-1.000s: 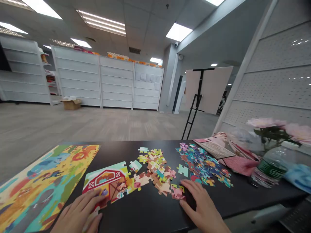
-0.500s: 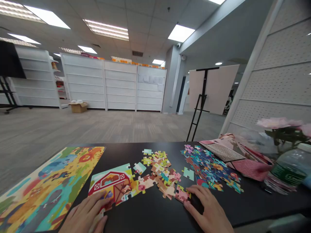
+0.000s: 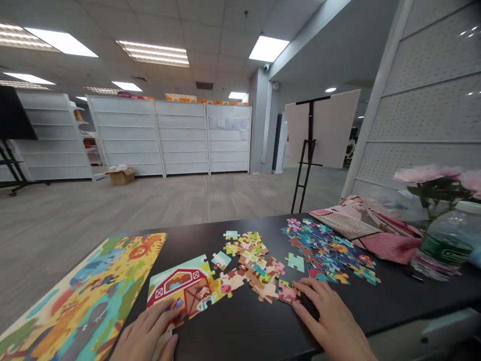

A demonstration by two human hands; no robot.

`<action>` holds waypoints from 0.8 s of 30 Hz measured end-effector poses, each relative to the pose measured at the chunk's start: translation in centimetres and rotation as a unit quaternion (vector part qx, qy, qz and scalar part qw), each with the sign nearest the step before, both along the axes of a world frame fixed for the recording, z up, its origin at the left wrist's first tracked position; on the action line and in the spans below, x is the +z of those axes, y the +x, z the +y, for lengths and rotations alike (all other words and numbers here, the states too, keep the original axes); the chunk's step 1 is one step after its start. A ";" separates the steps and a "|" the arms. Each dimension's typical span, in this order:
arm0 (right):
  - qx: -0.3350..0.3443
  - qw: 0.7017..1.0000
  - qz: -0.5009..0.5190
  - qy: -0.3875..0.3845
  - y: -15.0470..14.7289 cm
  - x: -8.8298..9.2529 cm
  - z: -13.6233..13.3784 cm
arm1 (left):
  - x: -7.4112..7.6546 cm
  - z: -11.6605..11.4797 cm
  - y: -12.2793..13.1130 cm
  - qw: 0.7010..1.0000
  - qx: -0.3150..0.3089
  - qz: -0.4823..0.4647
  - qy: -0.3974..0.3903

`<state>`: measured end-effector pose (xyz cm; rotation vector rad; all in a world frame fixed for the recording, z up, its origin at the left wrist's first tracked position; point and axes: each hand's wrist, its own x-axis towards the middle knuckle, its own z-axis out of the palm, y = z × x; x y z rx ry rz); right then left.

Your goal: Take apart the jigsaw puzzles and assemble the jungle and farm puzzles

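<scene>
My left hand (image 3: 148, 331) lies over the lower left corner of a partly joined barn puzzle (image 3: 180, 283), its fingers curled onto the pieces and its thumb at the lower edge. A light bit of a piece shows between thumb and fingers. My right hand (image 3: 332, 313) has its thumb and fingertips closed at the right side of a pink puzzle piece (image 3: 287, 292), which lies on the table. Between the hands is a heap of loose puzzle pieces (image 3: 255, 255). A cow piece (image 3: 230, 283) adjoins the barn section's right end.
A colourful animal picture sheet (image 3: 90, 291) lies on the left of the black table (image 3: 225, 331). Dark blue puzzle pieces (image 3: 326, 250) are piled at right, near a pink pouch (image 3: 391, 243), a water bottle (image 3: 443, 245) and pink flowers (image 3: 424, 175). An easel (image 3: 310, 145) stands beyond.
The camera view has shifted and tilted slightly, so the table things appear a little further right. Both hands keep nearly the same places on the puzzle and the pink piece.
</scene>
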<state>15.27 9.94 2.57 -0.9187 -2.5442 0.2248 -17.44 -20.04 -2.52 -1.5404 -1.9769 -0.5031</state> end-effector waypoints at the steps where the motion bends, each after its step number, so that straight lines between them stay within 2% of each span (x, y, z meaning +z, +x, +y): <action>1: 0.001 1.000 0.003 -0.002 0.1 -0.3 0.1 | 0.4 0.0 0.1 1.000 -0.001 0.002 -0.002; 4: 0.002 0.999 0.029 -0.017 0.2 -0.9 0.7 | 1.7 -0.1 0.6 1.000 -0.008 -0.001 -0.023; 6: 0.017 0.998 0.049 -0.035 -0.3 -0.5 1.4 | 2.2 -0.1 0.8 0.999 -0.006 -0.022 -0.040; 9: 0.083 0.993 0.031 -0.072 -2.7 1.4 2.5 | 2.3 -0.2 1.1 0.996 0.008 -0.063 -0.058; 13: 0.177 0.976 -0.048 -0.115 -7.3 4.2 3.9 | 2.1 -0.1 1.3 0.988 0.033 -0.132 -0.075; 16: 0.197 0.972 -0.068 -0.110 -9.5 4.4 5.2 | 2.5 -0.2 1.6 0.972 0.036 -0.228 -0.039; 18: 0.199 0.973 -0.060 -0.099 -10.0 3.7 6.2 | 3.2 -0.4 1.8 0.942 0.036 -0.332 0.025; 21: 0.201 0.975 -0.055 -0.073 -9.8 2.4 8.1 | 4.6 -0.9 2.1 0.852 0.014 -0.503 0.143; 23: 0.201 0.976 -0.060 -0.060 -9.6 2.0 9.1 | 5.3 -1.2 2.1 0.793 -0.020 -0.578 0.193; 24: 0.197 0.977 -0.059 -0.057 -9.4 2.1 9.3 | 5.5 -1.3 2.1 0.776 -0.032 -0.595 0.205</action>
